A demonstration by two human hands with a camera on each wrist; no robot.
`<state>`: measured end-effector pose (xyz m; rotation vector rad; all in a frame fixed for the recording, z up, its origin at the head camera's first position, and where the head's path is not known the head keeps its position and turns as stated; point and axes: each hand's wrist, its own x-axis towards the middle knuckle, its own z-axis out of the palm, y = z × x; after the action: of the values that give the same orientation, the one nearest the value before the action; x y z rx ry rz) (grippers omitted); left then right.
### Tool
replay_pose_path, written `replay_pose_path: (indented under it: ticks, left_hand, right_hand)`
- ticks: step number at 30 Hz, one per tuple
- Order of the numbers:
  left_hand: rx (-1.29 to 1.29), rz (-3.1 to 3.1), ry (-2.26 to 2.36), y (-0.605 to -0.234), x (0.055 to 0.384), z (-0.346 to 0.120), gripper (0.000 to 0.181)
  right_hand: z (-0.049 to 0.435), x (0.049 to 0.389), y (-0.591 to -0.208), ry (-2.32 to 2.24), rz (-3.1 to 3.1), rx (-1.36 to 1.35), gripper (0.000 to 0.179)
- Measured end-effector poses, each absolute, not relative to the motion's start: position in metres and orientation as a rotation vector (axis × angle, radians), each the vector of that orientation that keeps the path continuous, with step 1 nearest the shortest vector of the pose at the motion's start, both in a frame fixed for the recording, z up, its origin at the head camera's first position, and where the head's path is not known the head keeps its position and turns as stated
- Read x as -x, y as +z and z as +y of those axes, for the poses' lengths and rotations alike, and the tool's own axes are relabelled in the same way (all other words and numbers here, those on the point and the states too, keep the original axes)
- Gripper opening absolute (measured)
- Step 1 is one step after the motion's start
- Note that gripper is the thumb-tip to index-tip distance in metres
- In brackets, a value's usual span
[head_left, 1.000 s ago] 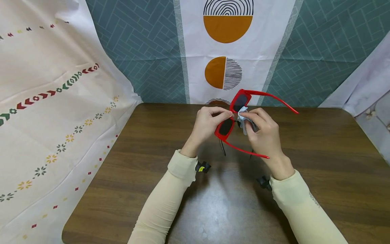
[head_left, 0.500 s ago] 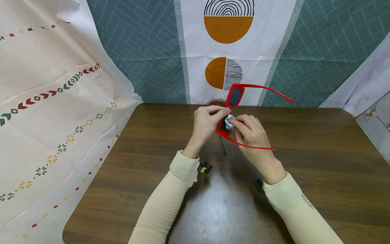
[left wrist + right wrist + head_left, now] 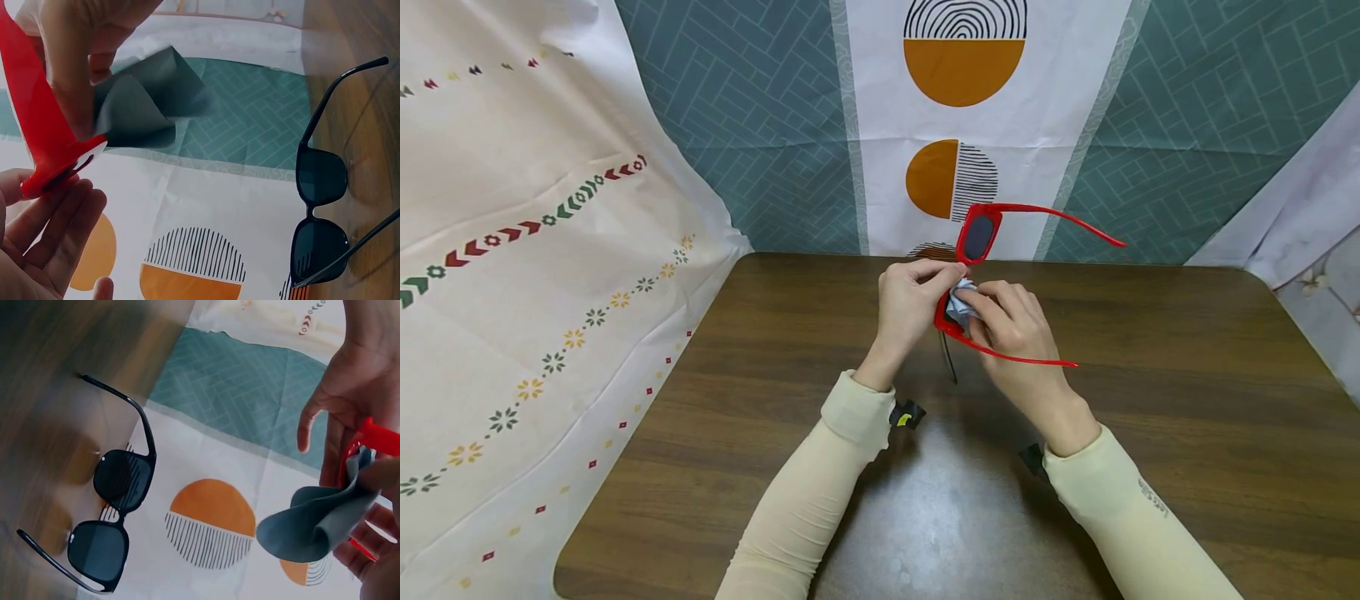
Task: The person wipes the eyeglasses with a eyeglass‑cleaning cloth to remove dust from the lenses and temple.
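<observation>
Red-framed sunglasses (image 3: 979,233) are held up above the table, tilted, with both temples unfolded toward the right. My left hand (image 3: 912,307) pinches them near the bridge. In my right hand (image 3: 1017,333) is a crumpled grey-blue cleaning cloth (image 3: 961,303), pressed between fingers and thumb against the lower lens, which it mostly covers. The loose end of the cloth (image 3: 306,531) hangs down in the right wrist view. Black sunglasses (image 3: 320,181) stand on the table beyond the hands with their temples open; in the head view the hands hide most of them.
The brown wooden table (image 3: 715,467) extends beneath both arms. Behind it hangs a teal and white patterned cloth backdrop (image 3: 760,125), and a cream embroidered cloth (image 3: 512,317) drapes along the left side. Black wrist-camera mounts (image 3: 907,414) sit inside the cuffs.
The red sunglasses have shifted slightly left and up. My right hand has moved left, bringing the cloth from beside the bridge onto the lower lens. My left hand keeps its pinch.
</observation>
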<state>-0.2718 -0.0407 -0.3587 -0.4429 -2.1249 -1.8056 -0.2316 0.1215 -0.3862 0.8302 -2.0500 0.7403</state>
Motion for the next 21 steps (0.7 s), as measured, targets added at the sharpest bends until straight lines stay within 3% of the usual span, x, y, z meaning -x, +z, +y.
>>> replay_pose_path:
  ticks: [8, 21]
  left_hand:
    - [0.406, -2.087, -1.833, -0.3593, 0.2701, -0.0342, 0.020]
    - [0.404, -2.062, -1.813, -0.3622, 0.2709, -0.0354, 0.021]
  right_hand:
    - [0.1193, 0.2312, -0.3870, 0.832, -1.974, -0.758, 0.034]
    - [0.1190, 0.2315, -0.3887, 0.744, -2.023, -0.958, 0.035]
